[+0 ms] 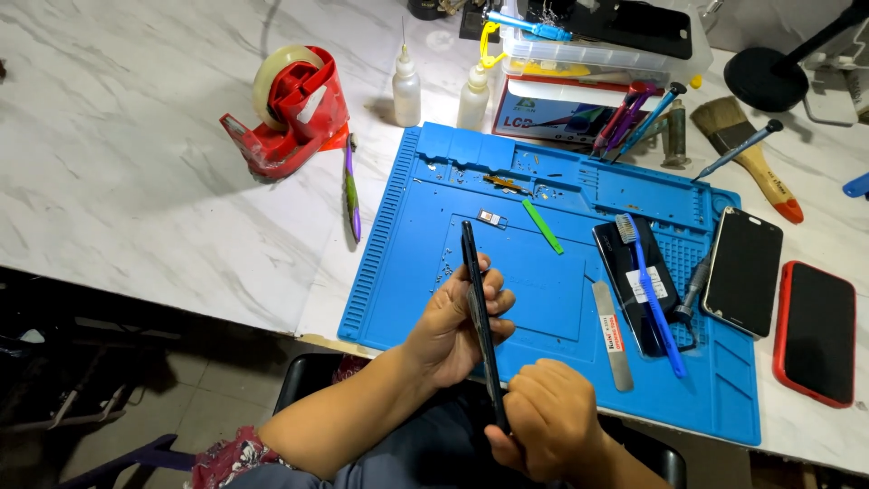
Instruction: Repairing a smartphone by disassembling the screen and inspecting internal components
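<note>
A thin black phone (472,272) stands on edge over the near part of a blue repair mat (398,244). My left hand (453,326) wraps its middle from the left, fingers curled over the edge. At the phone's near end my right hand (548,426) pinches the bottom. A small card tray (490,216) lies on the mat just beyond the phone's far end. A green plastic pick (542,225) rests near it.
On the mat's right lie a dark phone part (625,272) with a blue toothbrush (652,290) across it, a metal pry bar (612,335) and a black phone (744,270). A red-cased phone (816,331), a brush (751,154), two squeeze bottles (407,89) and a red tape dispenser (290,113) surround it.
</note>
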